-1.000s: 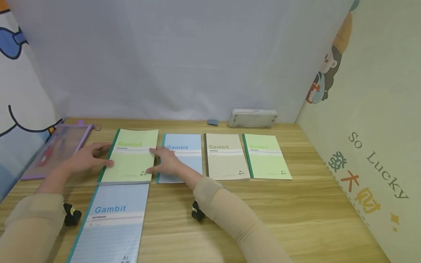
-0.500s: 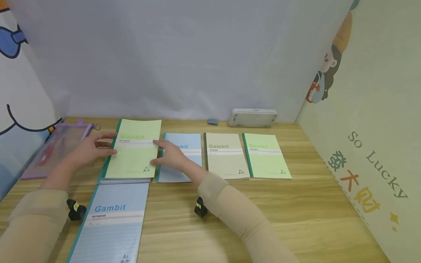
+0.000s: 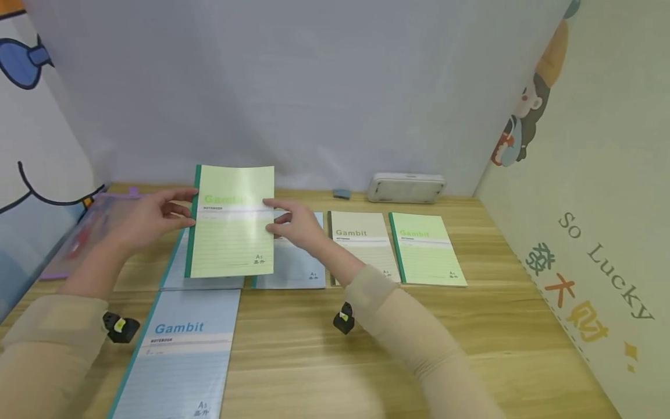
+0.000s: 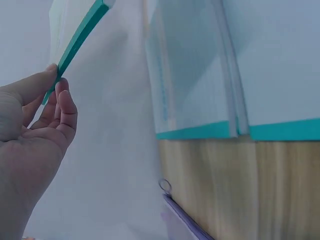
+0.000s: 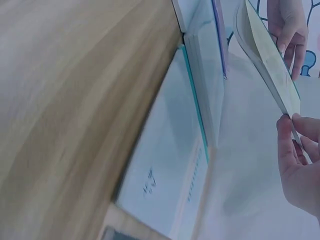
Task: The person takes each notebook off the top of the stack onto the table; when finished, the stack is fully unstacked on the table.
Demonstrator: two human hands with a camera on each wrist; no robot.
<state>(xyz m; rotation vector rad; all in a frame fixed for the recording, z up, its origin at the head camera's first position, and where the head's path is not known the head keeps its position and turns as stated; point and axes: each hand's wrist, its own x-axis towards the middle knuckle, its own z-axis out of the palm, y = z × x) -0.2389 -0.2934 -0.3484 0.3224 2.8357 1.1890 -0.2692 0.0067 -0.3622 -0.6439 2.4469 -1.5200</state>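
I pinch a green notebook between both hands, lifted off the table toward the far left and tilted so its cover faces me. My left hand grips the spine with thumb and fingertips; my right hand pinches the opposite edge, the loose page side. Both grips are narrow, only at the margins.

Behind and below it, a blue notebook lies on the table, partly hidden, with a larger-looking blue notebook just on its near side. To the right lie another blue notebook, a beige notebook and a smaller-looking green notebook.

The right side looks the weaker hold to me. In the right wrist view the pages gape in a bow, so if my right fingers lose some sheets, the notebook could fan out and sag from the spine. A slip on the left would let it swing down onto the blue covers. If I carried it right too low, its bottom edge could catch the blue notebook there and push the row askew.
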